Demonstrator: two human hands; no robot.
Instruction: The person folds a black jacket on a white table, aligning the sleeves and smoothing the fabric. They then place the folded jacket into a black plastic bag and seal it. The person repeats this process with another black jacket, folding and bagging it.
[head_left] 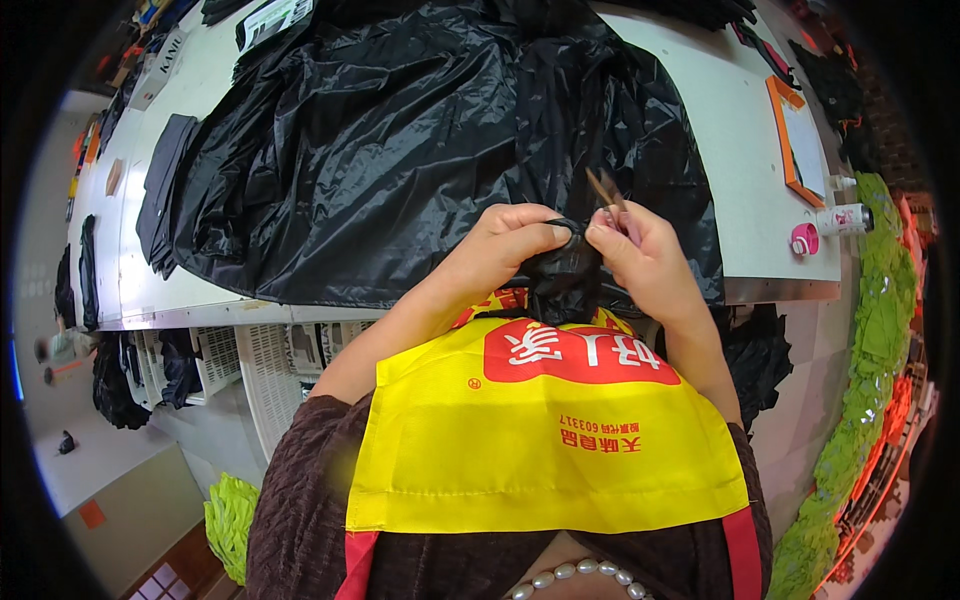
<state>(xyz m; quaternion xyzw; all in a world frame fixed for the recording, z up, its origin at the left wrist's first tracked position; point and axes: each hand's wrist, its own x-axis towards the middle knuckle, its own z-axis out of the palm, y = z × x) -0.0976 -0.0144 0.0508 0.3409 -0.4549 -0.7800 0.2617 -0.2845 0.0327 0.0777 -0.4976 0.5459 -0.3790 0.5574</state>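
A large piece of shiny black fabric, perhaps a garment, spreads across the white table and hangs over its near edge. My left hand is closed, thumb and fingers pinching a gathered bit of that fabric just above the table's edge. Close beside it, my right hand is wrapped round a pair of small scissors, whose blades point up and away and are blurred. The right thumb and fingertip meet at the fabric's edge; whether they also grip cloth or a thread is too small to tell.
Folded dark cloth lies left on the white table. At right are an orange-framed board, a bottle and a pink cap. White baskets stand below the table; bright green cloth is heaped along the right.
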